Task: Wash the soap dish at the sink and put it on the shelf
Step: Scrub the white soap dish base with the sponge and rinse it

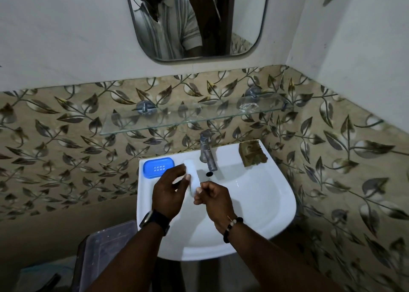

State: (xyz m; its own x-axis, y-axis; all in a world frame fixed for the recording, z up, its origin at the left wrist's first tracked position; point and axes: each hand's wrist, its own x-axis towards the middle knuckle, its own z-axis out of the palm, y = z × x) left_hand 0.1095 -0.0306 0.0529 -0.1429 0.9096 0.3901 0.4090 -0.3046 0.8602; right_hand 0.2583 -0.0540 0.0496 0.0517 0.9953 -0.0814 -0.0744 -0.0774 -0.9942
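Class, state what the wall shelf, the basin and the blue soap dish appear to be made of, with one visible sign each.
Shelf: clear glass; the tiles show through it. Basin: probably glossy white ceramic; it carries bright highlights. Blue soap dish: likely moulded plastic, smooth, uniformly coloured, with drain holes.

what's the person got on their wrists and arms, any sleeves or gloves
No gloves, and the forearms are unsleeved. At the wrist of the left hand is a watch with a dark strap and silvery case. At the wrist of the right hand is a bracelet of dark round beads with a few pale ones. The mirror shows a short-sleeved striped shirt.
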